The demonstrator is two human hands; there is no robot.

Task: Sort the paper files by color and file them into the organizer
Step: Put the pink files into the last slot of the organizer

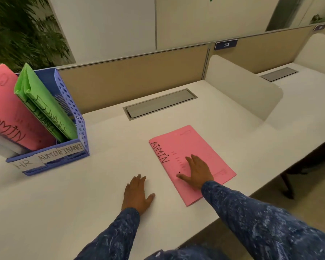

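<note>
A pink file [195, 147] marked ADMIN lies flat on the white desk [83, 194], right of centre. My right hand [197, 170] rests flat on its near half with the fingers spread. My left hand [137, 194] lies flat on the bare desk just left of the file, not touching it. At the far left stands a blue organizer [79, 132] labelled HR, ADMIN and FINANCE. Its compartments hold a pink ADMIN file [6, 109], green FINANCE files [45, 109] and white files [0, 145] at the left edge.
A grey cable hatch [159, 104] is set into the desk behind the file. A white side divider [242, 87] stands to the right, a tan partition [131, 77] at the back. A green plant [17, 30] rises behind the organizer. The desk edge runs close to my body.
</note>
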